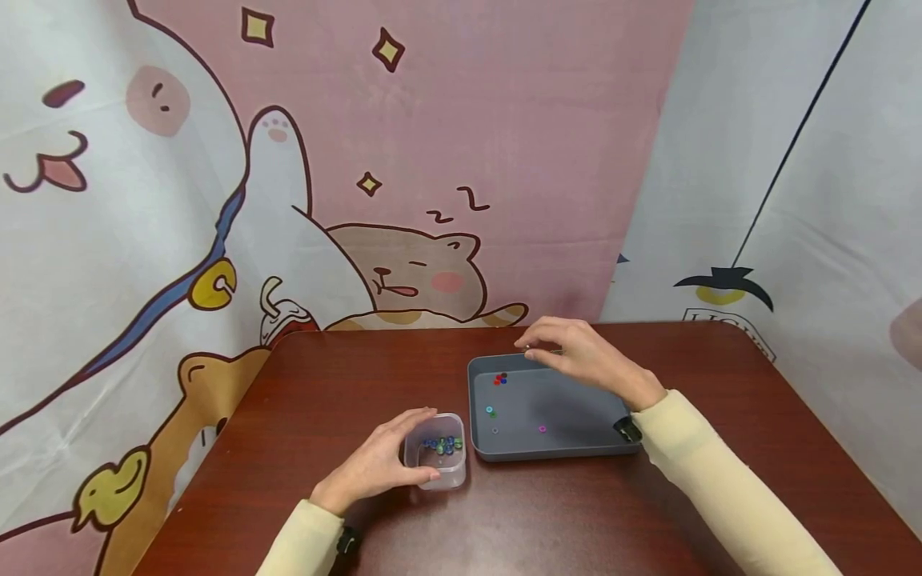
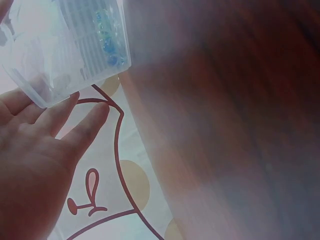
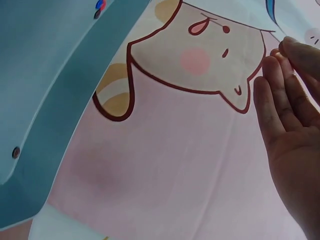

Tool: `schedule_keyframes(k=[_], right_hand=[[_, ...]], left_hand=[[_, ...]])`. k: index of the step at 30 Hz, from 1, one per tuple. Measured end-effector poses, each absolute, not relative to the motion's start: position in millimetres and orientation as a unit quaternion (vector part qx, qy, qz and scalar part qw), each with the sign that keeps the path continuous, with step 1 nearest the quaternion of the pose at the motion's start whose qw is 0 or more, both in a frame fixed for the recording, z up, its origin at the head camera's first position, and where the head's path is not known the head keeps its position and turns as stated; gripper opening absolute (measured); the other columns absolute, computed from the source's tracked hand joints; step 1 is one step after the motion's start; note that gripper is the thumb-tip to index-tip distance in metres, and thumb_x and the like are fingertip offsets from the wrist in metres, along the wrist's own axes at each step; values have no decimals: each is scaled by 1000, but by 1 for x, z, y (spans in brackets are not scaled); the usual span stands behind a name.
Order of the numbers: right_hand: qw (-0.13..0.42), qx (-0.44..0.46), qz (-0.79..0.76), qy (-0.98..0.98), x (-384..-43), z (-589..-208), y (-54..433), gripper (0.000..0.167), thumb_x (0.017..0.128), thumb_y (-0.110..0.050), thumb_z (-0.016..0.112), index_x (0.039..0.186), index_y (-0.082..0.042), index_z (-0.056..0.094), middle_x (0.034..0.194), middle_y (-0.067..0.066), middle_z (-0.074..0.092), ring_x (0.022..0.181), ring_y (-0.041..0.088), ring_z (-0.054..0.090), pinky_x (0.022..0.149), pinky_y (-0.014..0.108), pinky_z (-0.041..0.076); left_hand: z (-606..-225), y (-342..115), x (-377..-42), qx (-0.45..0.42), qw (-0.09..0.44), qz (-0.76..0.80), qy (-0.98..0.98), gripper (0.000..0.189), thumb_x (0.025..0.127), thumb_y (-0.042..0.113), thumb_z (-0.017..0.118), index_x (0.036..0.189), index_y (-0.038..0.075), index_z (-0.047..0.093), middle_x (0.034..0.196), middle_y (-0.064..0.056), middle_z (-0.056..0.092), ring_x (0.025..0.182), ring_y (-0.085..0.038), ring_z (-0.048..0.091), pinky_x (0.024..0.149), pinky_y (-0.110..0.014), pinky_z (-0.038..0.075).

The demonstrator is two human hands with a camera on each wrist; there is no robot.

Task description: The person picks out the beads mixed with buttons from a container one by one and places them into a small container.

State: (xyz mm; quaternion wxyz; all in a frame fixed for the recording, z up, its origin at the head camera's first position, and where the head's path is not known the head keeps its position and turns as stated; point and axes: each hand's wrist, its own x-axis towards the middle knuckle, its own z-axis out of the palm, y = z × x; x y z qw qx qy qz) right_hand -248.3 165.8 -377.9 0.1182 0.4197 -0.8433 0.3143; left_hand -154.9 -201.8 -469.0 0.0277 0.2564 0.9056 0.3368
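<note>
My left hand (image 1: 378, 456) holds a clear plastic container (image 1: 452, 478) on the table, thumb on the near side and fingers around the far side. Several blue and green glass marbles (image 1: 442, 445) lie inside it; the left wrist view shows them blurred through the wall. Above the far edge of a grey tray (image 1: 569, 445), my right hand (image 1: 587, 356) has thumb and index finger pinched together. A tiny pale object (image 1: 527, 347) shows at those fingertips, too small to name. In the right wrist view the other fingers (image 3: 272, 102) extend beside the pinch.
In the tray lie a cluster of small red, blue and dark pieces (image 1: 499, 379), a cyan ring (image 1: 489, 410), a green ring (image 1: 493, 415) and a magenta ring (image 1: 543, 429). The brown table (image 1: 547, 512) ends at a printed cloth (image 1: 504, 160) behind.
</note>
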Motion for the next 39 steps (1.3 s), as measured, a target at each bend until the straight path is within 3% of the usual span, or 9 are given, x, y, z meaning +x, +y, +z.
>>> schedule_keyframes(k=[9, 24, 30, 39], right_hand=[[146, 463, 326, -811, -233, -384, 149, 22, 92, -8, 79, 111, -18, 77, 108, -6, 72, 97, 8, 66, 79, 33, 57], [94, 511, 336, -786, -201, -408, 98, 21, 95, -12, 76, 116, -15, 76, 113, -7, 69, 101, 11, 67, 84, 24, 56], [94, 536, 314, -778, -196, -418, 82, 16, 97, -18, 75, 113, -16, 75, 111, -7, 68, 102, 7, 65, 85, 23, 55], [86, 552, 279, -781, -192, -430, 68, 18, 95, -17, 77, 113, -13, 76, 111, -6, 68, 99, 11, 67, 85, 17, 52]], left_hand=[[-470, -202, -154, 256, 31, 338, 905, 89, 79, 51, 88, 152, 15, 52, 154, -8, 50, 137, -27, 51, 108, -58, 44], [-470, -203, -155, 266, 33, 342, 901, 90, 81, 55, 85, 153, 13, 50, 155, -7, 49, 139, -27, 50, 108, -58, 44], [-470, -203, -156, 269, 37, 349, 897, 91, 82, 56, 83, 153, 12, 49, 155, -8, 49, 138, -26, 51, 107, -58, 45], [-469, -204, -156, 277, 28, 342, 898, 90, 82, 54, 84, 153, 11, 50, 155, -8, 49, 140, -27, 49, 108, -57, 44]])
